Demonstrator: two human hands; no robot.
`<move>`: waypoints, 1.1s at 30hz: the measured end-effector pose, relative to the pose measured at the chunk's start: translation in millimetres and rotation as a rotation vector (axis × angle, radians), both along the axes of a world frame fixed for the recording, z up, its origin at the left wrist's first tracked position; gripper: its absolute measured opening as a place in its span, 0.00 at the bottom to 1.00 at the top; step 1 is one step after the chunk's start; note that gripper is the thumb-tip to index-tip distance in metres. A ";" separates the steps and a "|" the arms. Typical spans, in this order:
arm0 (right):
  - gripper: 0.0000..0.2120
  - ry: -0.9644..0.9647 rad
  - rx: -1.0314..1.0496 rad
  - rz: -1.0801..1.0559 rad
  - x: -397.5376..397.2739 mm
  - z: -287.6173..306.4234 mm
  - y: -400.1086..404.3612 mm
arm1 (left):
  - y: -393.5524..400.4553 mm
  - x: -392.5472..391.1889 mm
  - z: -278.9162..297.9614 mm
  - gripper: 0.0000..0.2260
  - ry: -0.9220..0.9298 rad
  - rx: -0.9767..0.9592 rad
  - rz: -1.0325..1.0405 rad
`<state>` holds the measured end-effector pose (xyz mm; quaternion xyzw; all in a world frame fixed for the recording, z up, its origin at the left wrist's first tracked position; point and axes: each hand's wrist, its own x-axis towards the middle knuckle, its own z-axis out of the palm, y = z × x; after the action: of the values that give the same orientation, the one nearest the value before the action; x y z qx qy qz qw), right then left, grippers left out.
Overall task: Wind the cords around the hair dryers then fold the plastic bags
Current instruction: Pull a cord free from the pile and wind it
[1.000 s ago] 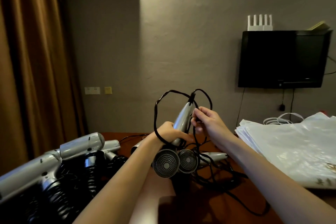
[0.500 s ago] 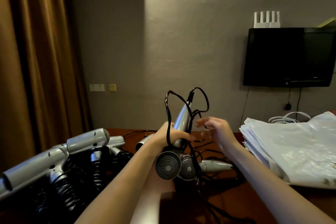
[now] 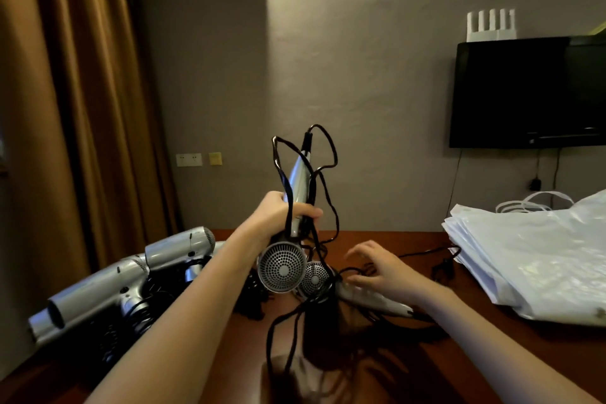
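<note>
Up in my left hand [image 3: 278, 215] is a silver hair dryer [image 3: 296, 193], handle pointing at the ceiling and its round perforated grille [image 3: 281, 267] facing me; my fingers [image 3: 306, 210] are wrapped tight around the handle just above the barrel. Its thin black cord [image 3: 323, 170] loops loosely around the handle, two slack loops standing above the tip, and the rest trails down past the grille to the dark wooden counter [image 3: 492, 331]. Just beside and behind that grille sits a second, smaller-looking grille belonging to another silver dryer [image 3: 314, 277] lying on the counter, its handle [image 3: 373, 298] stretching rightward. My right hand [image 3: 382, 272] hovers low over that handle and a tangle of black cord, fingers spread wide and gripping nothing; it is blurred, so I can't tell whether the tips touch.

Off to the left I count at least three more silver dryers [image 3: 105, 292] heaped together with coiled black cords, so five dryers in all that I can make out. On the right edge of the counter lies one stack of white translucent plastic bags [image 3: 537, 256], too many layers to count. A black wall-mounted television [image 3: 524, 92] hangs above them.
</note>
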<state>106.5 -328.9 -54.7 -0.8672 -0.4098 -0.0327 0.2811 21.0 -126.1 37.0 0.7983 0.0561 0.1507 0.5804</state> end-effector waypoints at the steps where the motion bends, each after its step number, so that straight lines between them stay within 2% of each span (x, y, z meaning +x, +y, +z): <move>1: 0.17 0.014 0.054 0.033 -3.2 9.2 1.5 | 0.5 0.4 -0.5 0.08 -0.011 -0.012 0.014; 3: 0.15 0.056 0.153 0.095 -13.1 25.6 9.0 | -1.8 3.3 0.4 0.09 -0.035 -0.033 0.040; 5: 0.03 0.092 0.180 0.143 -25.2 28.5 22.1 | -6.4 4.7 6.8 0.09 -0.057 -0.075 0.036; 8: 0.07 0.146 0.259 0.115 -23.4 12.3 34.3 | -10.1 7.5 19.3 0.08 -0.066 -0.132 0.005; 11: 0.09 0.130 0.256 0.032 -11.4 8.7 30.3 | 1.3 19.4 20.9 0.19 -0.048 -0.098 0.010; 13: 0.13 0.150 0.329 0.009 -6.5 13.2 24.7 | 5.4 21.5 19.6 0.30 -0.021 -0.088 0.034; 14: 0.14 0.167 0.361 0.004 -3.4 14.8 20.2 | 7.4 22.2 17.9 0.32 0.012 -0.067 0.039; 15: 0.13 0.184 0.386 0.010 -1.3 17.4 14.7 | 11.3 25.6 14.8 0.29 0.027 -0.058 0.025; 17: 0.12 0.226 0.456 0.045 0.2 26.0 3.5 | 15.0 29.2 13.5 0.14 0.061 -0.045 0.033; 18: 0.12 0.249 0.508 0.067 -0.2 32.8 -0.2 | 14.9 29.1 14.7 0.12 0.081 -0.054 0.024; 20: 0.12 0.244 0.607 0.112 -2.2 57.4 -5.5 | 17.5 36.8 13.3 0.19 0.112 -0.099 -0.013; 22: 0.10 0.197 0.642 0.149 -5.3 93.4 -6.8 | 13.0 38.5 13.6 0.18 0.099 -0.104 -0.058; 25: 0.08 0.164 0.546 0.204 -3.5 142.3 -2.6 | -0.2 38.8 14.9 0.23 0.119 -0.137 -0.170; 26: 0.07 0.191 0.513 0.214 -0.7 151.8 0.9 | -4.9 38.3 15.2 0.20 0.126 -0.155 -0.211; 28: 0.07 0.284 0.502 0.208 4.6 158.0 9.1 | -12.9 37.1 13.1 0.07 0.130 -0.228 -0.276; 33: 0.07 0.584 0.616 0.264 11.3 163.3 38.5 | -13.3 29.0 13.9 0.04 0.122 -0.406 -0.229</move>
<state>117.8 -290.4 108.6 -0.6562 -0.3914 0.1292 0.6321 50.1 -139.4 50.9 0.6741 0.0293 0.0210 0.7378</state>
